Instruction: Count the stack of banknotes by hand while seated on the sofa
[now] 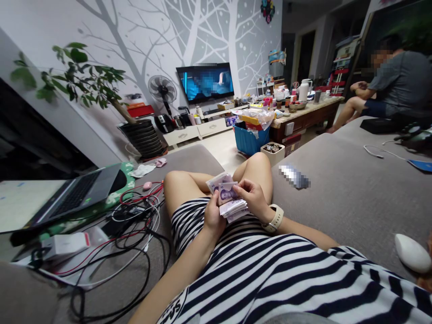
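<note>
Purple five-yuan banknotes (227, 193) form a bent stack above my lap. My left hand (213, 215) is closed round the stack, thumb on top, with the near part of the notes folded over toward me. My right hand (254, 198) pinches the right edge of the top note between thumb and fingers. A pale watch (277, 218) is on my right wrist. The striped clothing (263, 265) on my lap lies just beneath both hands. How many notes there are is hidden by the overlap.
Tangled cables (135, 225) and an open laptop (74, 193) lie to my left. On the sofa at right are a pixelated flat object (294, 176) and a white mouse-shaped object (412, 253). Ahead stand a blue bin (249, 139) and a loaded table (303, 114). Another person (398, 81) sits at right.
</note>
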Tool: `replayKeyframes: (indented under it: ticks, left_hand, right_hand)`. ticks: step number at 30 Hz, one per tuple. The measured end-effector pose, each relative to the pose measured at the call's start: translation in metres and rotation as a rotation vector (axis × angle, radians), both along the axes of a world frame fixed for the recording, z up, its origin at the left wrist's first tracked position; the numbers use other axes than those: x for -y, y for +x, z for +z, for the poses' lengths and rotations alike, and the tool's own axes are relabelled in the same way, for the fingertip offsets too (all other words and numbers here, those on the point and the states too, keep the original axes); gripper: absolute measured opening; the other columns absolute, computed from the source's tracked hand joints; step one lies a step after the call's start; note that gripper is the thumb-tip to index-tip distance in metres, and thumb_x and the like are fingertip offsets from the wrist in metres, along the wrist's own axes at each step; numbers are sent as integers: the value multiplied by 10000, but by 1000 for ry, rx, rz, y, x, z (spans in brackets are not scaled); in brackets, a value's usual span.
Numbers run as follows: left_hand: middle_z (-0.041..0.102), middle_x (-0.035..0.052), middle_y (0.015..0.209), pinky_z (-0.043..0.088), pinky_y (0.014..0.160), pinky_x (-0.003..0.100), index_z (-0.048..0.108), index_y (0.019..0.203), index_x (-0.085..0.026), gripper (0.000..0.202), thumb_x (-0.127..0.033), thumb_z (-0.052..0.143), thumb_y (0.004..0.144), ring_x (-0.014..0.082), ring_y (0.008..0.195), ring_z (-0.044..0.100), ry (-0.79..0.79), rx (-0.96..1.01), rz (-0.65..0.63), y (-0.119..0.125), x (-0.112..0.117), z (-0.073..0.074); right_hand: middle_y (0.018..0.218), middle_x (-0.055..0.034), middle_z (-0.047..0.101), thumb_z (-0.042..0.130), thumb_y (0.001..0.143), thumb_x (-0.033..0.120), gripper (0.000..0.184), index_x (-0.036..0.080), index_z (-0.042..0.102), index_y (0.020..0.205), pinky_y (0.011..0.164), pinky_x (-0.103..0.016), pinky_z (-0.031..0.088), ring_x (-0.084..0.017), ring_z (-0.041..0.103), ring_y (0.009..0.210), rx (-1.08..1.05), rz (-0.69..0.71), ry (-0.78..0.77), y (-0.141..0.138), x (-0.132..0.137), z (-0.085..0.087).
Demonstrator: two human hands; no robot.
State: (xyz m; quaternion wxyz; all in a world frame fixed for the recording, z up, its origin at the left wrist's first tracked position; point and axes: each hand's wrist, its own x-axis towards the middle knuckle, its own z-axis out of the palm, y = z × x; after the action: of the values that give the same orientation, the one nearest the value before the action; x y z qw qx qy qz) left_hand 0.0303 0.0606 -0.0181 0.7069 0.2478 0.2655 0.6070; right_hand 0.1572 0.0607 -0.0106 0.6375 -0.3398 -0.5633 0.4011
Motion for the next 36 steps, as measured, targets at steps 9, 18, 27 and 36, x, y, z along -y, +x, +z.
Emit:
replayKeyframes:
  ticks: [9,18,27,36]
  left_hand:
    - [726,123,943,511,881,394,674,971,-80,331,-304,451,874,269,971,662,5,-85,52,4,4,7]
    - [720,88,800,523,785,361,669,833,-100,226,-294,574,765,256,868,673,54,-137,100,2,1,-4]
    - [713,83,773,519,749,351,662,808,-107,229,-314,623,717,256,840,672,58,-141,94,1,2,-5]
    - [722,75,805,515,766,358,657,833,-123,275,-372,648,718,255,844,675,75,-148,84,-1,1,-10]
  right_hand:
    - [586,38,446,647,760,457,324,178,522,652,532,-238,333,-105,388,556,-19,28,-1,0,1,-3]
    - [627,21,514,663,764,397,248,171,578,710,552,-245,372,-115,450,580,-72,79,0,-1,2,-3]
    - [689,2,585,658,775,340,176,169,642,811,585,-248,403,-127,511,622,-93,118,5,0,2,-5]
    - [670,10,546,613,813,388,224,167,617,781,573,-241,379,-114,473,610,-81,105,59,0,4,-3]
